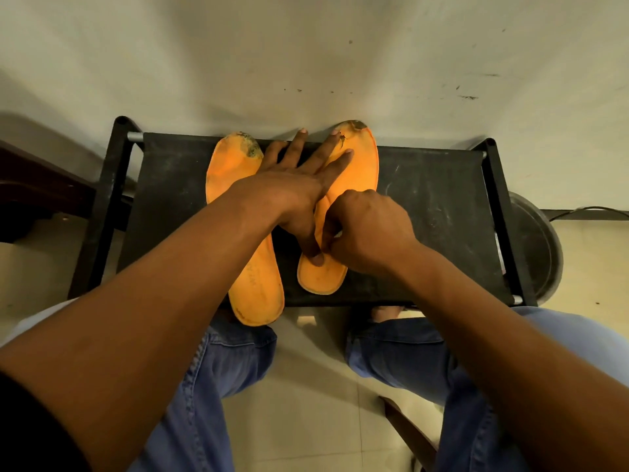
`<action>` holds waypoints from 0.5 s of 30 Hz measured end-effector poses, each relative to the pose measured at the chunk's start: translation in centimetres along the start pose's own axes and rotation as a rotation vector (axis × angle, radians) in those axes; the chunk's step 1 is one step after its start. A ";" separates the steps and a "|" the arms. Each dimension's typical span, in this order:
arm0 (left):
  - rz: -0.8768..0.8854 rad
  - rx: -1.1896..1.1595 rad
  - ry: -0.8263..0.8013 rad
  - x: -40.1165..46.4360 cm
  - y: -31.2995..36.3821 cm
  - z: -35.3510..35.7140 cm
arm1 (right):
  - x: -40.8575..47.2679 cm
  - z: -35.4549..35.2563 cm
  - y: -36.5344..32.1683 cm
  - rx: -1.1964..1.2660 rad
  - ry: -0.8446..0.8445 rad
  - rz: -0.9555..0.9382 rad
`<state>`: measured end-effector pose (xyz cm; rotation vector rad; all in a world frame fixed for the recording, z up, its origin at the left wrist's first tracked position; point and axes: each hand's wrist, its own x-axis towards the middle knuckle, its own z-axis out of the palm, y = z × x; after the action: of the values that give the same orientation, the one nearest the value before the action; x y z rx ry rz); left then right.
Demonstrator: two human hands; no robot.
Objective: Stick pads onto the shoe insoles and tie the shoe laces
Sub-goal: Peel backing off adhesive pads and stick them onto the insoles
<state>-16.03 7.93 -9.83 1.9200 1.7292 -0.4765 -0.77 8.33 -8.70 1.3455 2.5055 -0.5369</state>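
Insoles: two flat orange foam insoles lie side by side on the table, toes toward its far edge, both toe ends worn dark.
Left insole: lies left of the table's middle; its heel hangs over the near edge, above a knee in blue jeans.
Right insole: lies at the table's middle, heel just inside the near edge, toe reaching past the far edge.
Table: low, with a black fabric top stretched on a black tube frame, standing against a pale wall.
Left hand: spread flat with straight fingers across both insoles, fingertips on the right insole's toe part, thumb pressing down near its heel.
Right hand: fingers curled, their tips pinched together against the right insole just beside the left thumb; whether they hold a pad cannot be told, as the knuckles hide it.
Round dark metal object: on the floor past the table's right edge.
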 end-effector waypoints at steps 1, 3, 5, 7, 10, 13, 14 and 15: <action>-0.002 -0.001 -0.003 0.0 0.1 0.0 | -0.1 0.0 -0.1 -0.028 0.020 -0.010; -0.007 -0.013 -0.008 0.0 0.1 -0.1 | 0.3 0.0 -0.1 -0.061 0.100 -0.003; -0.007 -0.014 0.000 0.0 0.2 0.0 | 1.2 -0.2 -0.1 -0.065 0.189 0.036; 0.002 -0.007 0.016 -0.1 0.1 0.0 | 2.0 -0.3 0.0 -0.058 0.263 0.072; 0.007 0.003 0.023 -0.1 0.1 0.1 | 2.6 -0.8 0.1 -0.003 0.262 0.092; 0.004 -0.003 0.021 0.0 0.1 0.1 | 2.4 -1.2 0.2 0.032 0.112 0.056; 0.001 -0.004 0.018 0.0 0.1 0.2 | 2.1 -1.3 0.0 0.042 0.039 0.039; -0.003 -0.005 0.017 0.1 0.1 0.2 | 1.7 -1.2 -0.2 0.046 -0.017 0.021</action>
<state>-15.90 7.85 -10.04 1.9238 1.7419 -0.4578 -1.94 10.02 -8.28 1.3760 2.4771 -0.6027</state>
